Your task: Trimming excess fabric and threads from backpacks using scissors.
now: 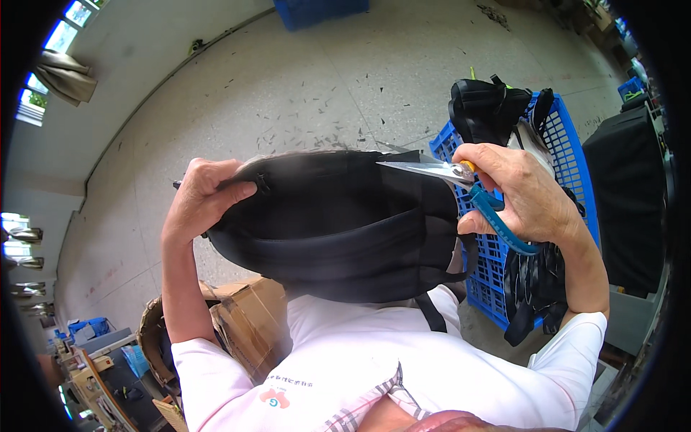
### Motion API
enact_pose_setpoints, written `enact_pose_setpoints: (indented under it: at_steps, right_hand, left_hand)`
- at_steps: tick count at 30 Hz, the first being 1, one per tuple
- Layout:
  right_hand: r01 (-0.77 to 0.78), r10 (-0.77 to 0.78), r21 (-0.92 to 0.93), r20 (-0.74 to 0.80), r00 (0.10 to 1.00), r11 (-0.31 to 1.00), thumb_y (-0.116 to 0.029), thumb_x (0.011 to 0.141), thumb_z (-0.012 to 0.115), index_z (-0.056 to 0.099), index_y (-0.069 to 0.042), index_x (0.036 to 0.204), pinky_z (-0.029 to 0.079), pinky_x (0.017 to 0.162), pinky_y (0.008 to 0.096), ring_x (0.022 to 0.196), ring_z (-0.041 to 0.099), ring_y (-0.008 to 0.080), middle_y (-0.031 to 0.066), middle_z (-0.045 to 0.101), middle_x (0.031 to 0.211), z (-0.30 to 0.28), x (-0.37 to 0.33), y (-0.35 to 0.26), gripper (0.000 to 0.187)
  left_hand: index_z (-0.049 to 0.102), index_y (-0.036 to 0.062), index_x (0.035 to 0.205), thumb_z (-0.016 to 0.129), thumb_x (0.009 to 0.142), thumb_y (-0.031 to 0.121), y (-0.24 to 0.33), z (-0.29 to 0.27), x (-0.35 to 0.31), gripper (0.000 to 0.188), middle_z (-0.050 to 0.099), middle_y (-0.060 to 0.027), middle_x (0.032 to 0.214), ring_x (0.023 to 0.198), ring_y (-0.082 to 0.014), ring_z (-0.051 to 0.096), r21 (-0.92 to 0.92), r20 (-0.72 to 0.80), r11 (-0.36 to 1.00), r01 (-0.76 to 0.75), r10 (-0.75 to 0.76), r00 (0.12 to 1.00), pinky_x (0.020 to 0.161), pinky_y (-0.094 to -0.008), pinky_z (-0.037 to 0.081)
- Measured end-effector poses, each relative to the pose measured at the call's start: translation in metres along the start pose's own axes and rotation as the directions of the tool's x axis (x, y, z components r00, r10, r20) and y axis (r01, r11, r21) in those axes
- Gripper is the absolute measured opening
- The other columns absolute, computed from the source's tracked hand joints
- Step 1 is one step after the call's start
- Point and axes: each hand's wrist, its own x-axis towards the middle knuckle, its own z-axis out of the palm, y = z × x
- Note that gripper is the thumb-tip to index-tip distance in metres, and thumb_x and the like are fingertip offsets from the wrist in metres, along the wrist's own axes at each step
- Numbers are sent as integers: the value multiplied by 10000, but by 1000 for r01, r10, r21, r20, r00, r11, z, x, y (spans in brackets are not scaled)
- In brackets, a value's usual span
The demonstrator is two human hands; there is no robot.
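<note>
A black fabric bag [317,248] with straps hangs in front of my chest, its long upper edge facing away from me. My left hand [209,194] is closed on the left end of that edge, thumb on the near side. In my right hand [522,187] is a pair of scissors [493,216] with a teal handle and an orange spot at the pivot. Its silver blades point left and are parted along the right part of the bag's upper edge. One blade lies in front of the fabric; the other shows only partly behind it.
A blue plastic crate [576,158] with black bags [489,108] stands on the right, beside a black-draped object [625,201]. A cardboard box [252,317] is at the lower left. Dark scraps [317,133] litter the grey floor [288,79]. Another blue container [320,11] sits at the far edge.
</note>
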Motion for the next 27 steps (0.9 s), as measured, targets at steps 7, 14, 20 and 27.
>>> enact_pose_setpoints:
  at_steps: [7, 14, 20, 27]
  right_hand:
    - [127, -134, -126, -45, 990, 984, -525, 640, 687, 540, 11, 923, 452, 552, 311, 607, 566, 239, 130, 556, 689, -6, 1, -10, 624]
    - [91, -106, -247, -48, 993, 965, -396, 634, 740, 540, 20, 905, 460, 551, 306, 615, 574, 255, 143, 576, 689, 0, -2, -12, 535]
    - [148, -175, -237, -95, 980, 960, -449, 620, 731, 531, -18, 976, 426, 522, 294, 589, 546, 209, 96, 545, 697, -8, 3, -18, 594]
    - [232, -265, -360, -45, 963, 904, -467, 632, 716, 528, 13, 945, 472, 587, 329, 688, 584, 252, 122, 566, 729, -14, 11, -22, 603]
  left_hand:
    - [592, -14, 776, 644, 722, 23, 1, 0, -5, 83, 451, -56, 545, 522, -99, 420, 5, 9, 1000, 8, -8, 1000, 491, -250, 391]
    - [590, -19, 773, 640, 725, 21, -3, -1, -8, 79, 452, -67, 544, 519, -101, 423, -41, 1, 999, 22, -22, 1000, 491, -251, 390]
    - [582, -19, 754, 638, 735, 35, 4, -5, -13, 80, 455, -70, 551, 516, -99, 422, -16, 10, 1000, -18, 19, 1000, 483, -253, 381]
    - [598, -9, 767, 641, 737, 38, 6, -2, -16, 70, 480, -73, 563, 509, -121, 452, -9, 7, 1000, -10, 10, 1000, 489, -249, 391]
